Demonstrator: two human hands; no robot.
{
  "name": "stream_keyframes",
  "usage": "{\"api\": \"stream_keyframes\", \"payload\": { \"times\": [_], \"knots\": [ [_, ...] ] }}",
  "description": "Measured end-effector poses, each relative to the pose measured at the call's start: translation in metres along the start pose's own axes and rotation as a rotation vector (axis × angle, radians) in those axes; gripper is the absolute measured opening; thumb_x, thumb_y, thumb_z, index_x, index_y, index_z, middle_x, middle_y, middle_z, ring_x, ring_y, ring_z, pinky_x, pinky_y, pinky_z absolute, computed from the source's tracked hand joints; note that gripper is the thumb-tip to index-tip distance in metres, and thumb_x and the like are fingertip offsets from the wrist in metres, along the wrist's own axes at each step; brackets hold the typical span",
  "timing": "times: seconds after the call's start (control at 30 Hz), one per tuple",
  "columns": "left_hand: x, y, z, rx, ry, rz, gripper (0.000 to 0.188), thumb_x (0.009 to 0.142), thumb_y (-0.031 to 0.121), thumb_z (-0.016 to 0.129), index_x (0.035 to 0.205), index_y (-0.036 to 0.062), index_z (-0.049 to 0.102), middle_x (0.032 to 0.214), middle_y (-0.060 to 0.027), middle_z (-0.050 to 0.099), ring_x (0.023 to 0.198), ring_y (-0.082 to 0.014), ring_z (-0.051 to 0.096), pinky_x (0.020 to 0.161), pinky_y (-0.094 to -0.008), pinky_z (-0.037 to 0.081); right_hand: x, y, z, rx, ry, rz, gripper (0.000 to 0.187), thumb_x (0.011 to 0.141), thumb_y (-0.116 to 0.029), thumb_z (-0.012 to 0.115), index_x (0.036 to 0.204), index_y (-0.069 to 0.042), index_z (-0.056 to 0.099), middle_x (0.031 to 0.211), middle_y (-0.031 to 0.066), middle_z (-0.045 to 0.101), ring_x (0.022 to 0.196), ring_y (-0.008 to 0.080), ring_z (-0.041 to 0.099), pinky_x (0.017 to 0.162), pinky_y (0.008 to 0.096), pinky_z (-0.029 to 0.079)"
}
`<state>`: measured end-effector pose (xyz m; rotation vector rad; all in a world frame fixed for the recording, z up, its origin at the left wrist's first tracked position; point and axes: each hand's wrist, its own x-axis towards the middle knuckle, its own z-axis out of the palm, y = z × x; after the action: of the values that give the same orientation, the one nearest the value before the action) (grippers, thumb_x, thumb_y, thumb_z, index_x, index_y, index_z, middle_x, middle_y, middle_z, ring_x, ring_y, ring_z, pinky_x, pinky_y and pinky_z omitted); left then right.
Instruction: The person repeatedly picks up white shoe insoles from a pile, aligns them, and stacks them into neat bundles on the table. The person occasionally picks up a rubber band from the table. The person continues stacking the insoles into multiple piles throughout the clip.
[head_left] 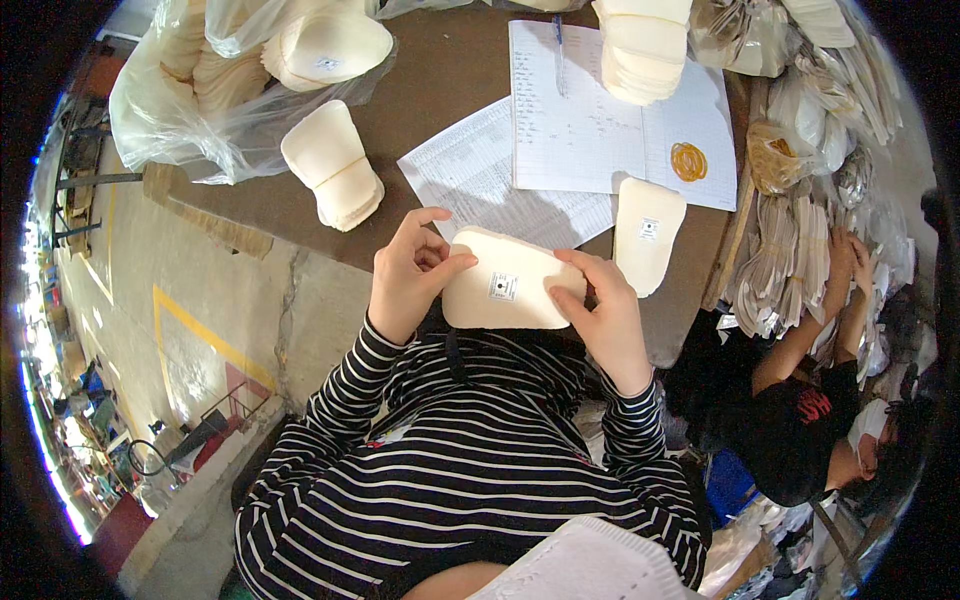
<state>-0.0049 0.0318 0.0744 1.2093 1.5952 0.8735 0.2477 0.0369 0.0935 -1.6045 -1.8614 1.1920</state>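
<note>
In front of my chest, at the table's near edge, I hold a cream-coloured flat piece (pixel 505 255) with rounded corners and a small printed mark. Whether it is one piece or a thin stack I cannot tell. My left hand (pixel 405 280) pinches its upper left edge between thumb and index finger, the other fingers curled or lifted. At its right end my right hand (pixel 612 305) grips it, thumb on the front face and fingers behind. A similar cream piece (pixel 645 268) with a small mark lies just beyond my right hand. Left of centre lies a cream stack (pixel 335 165) bound by a rubber band.
An open notebook (pixel 560 150) bears a pen (pixel 560 50), yellow rubber bands (pixel 688 162) and another banded stack (pixel 645 50). A printed sheet (pixel 460 165) lies partly beneath it. Clear plastic bags (pixel 190 130) hold stacks at far left. At right, a co-worker (pixel 815 420) reaches into bundled pieces (pixel 775 260).
</note>
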Motion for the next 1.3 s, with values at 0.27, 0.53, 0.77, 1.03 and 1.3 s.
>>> {"api": "stream_keyframes", "payload": {
  "times": [0.27,0.53,0.77,1.03,1.3],
  "knots": [
    [-0.009,-0.013,-0.008,-0.034,-0.038,-0.004,0.068,0.081,0.023,0.083,0.136,0.0020,0.050,0.114,-0.0147,0.063,0.094,-0.0168,0.063,0.080,-0.0299,0.054,0.010,0.012,0.002,0.024,0.028,-0.214,0.053,0.086,-0.019,0.074,0.134,-0.002,0.056,0.128,0.0212,0.056,0.117,0.0374,0.055,0.101,0.0418,0.045],
    [-0.006,-0.032,-0.005,0.113,-0.317,-0.122,0.081,0.073,0.031,0.085,0.138,-0.0016,0.048,0.120,-0.0196,0.059,0.106,-0.0287,0.061,0.094,-0.0382,0.051,0.019,0.016,0.005,0.028,-0.262,-0.030,0.064,0.083,-0.023,0.076,0.138,0.001,0.052,0.130,0.0219,0.059,0.122,0.0345,0.056,0.104,0.0396,0.043],
    [-0.011,-0.025,0.000,0.221,-0.396,0.062,0.075,0.062,0.021,0.084,0.126,0.0018,0.052,0.115,-0.0187,0.056,0.113,-0.0359,0.050,0.103,-0.0437,0.040,0.019,0.018,0.007,-0.220,-0.294,-0.184,0.072,0.074,-0.026,0.078,0.136,0.001,0.052,0.119,0.0202,0.061,0.113,0.0352,0.058,0.104,0.0426,0.042],
    [-0.026,-0.001,0.003,-0.200,-0.407,0.164,0.082,0.070,0.007,0.086,0.139,0.0051,0.041,0.112,-0.0071,0.053,0.102,-0.0172,0.055,0.094,-0.0303,0.045,-0.006,-0.025,-0.012,-0.203,-0.231,-0.222,0.067,0.066,-0.014,0.078,0.128,-0.004,0.056,0.118,0.0176,0.055,0.111,0.0385,0.054,0.097,0.0459,0.044],
    [0.056,-0.030,0.027,-0.125,-0.509,0.381,0.076,0.074,0.017,0.085,0.134,0.0051,0.040,0.124,-0.0099,0.048,0.120,-0.0199,0.049,0.105,-0.0325,0.039,0.031,-0.005,0.007,-0.522,0.130,-0.425,0.068,0.071,-0.015,0.076,0.134,-0.006,0.050,0.118,0.0167,0.056,0.107,0.0349,0.056,0.094,0.0464,0.044]
  ]
}}
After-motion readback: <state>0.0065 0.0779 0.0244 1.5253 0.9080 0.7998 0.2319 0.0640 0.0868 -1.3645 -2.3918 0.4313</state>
